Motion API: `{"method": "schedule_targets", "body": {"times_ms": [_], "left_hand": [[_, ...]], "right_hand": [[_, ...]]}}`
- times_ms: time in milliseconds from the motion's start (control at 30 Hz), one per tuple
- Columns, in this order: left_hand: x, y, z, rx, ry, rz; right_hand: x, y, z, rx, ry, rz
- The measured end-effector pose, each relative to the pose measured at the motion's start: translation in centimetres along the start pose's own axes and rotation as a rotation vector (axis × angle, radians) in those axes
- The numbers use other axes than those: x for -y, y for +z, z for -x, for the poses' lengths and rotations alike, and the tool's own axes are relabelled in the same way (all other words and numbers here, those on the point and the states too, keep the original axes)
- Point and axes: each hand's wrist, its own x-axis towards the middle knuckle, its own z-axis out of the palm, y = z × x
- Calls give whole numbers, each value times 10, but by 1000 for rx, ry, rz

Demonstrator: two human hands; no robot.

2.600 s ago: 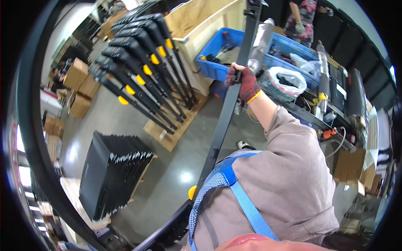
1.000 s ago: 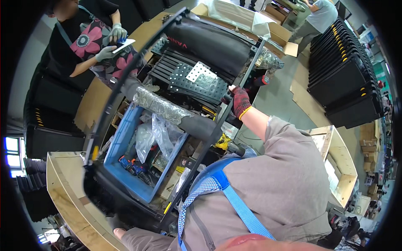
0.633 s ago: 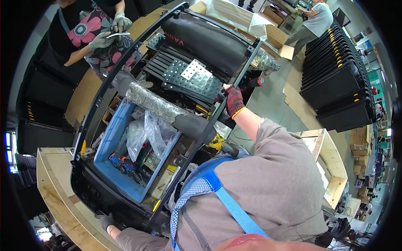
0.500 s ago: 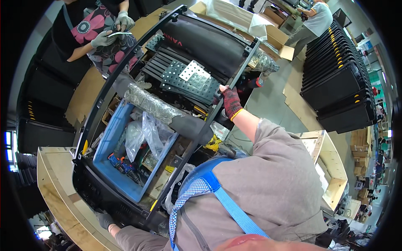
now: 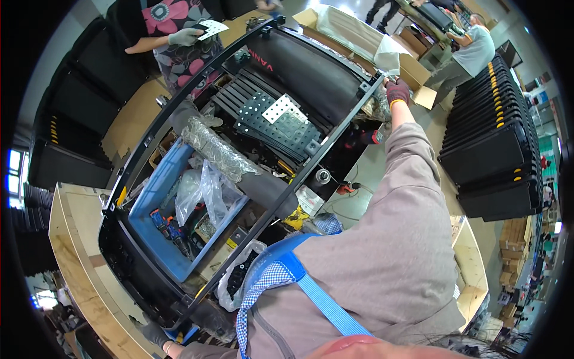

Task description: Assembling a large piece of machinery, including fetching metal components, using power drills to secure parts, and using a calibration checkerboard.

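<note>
A long black frame (image 5: 311, 163) with a dark plastic end panel (image 5: 143, 263) lies across the work table in front of me. My right hand (image 5: 397, 91), in a dark red knit glove, is closed at the frame's far right corner, arm stretched out. At the lower left, my left hand (image 5: 154, 334), in a grey glove, grips the near corner by the end panel; its fingers are partly hidden. Inside the frame's outline show a wrapped padded bar (image 5: 221, 146), a stack of perforated metal plates (image 5: 278, 119) and a blue bin (image 5: 156, 191) holding plastic bags and a drill (image 5: 169, 232).
Across the frame, a co-worker's gloved hand (image 5: 185, 37) holds a white perforated plate (image 5: 212, 29). A long carton (image 5: 359, 36) lies behind. Stacked black panels (image 5: 487, 143) stand at the right. Wooden crates flank me, one (image 5: 81, 257) at the left, another (image 5: 470, 263) at the right.
My right hand has moved away from me along the frame's near rail to its far right corner. My left hand stays at the near left corner. The co-worker's plate is lifted higher.
</note>
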Motion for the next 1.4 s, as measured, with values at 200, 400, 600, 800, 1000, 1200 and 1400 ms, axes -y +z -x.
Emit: {"method": "schedule_targets", "body": {"times_ms": [200,400,600,800,1000,1200,1400], "left_hand": [[79,20,30,-20,-93,21],[59,-7,56,66,-162,83],[39,-24,56,65,-108,154],[35,-22,52,85,-105,151],[40,-3,51,129,-24,161],[30,-7,56,107,-40,195],[-8,-3,46,113,23,243]], "right_hand": [[16,11,-32,140,49,138],[18,26,-51,15,196,225],[25,20,-72,107,38,239],[34,9,-53,76,-17,456],[-69,-6,-127,428,56,993],[-7,-43,-100,378,62,1010],[109,-12,-61,57,-333,594]]}}
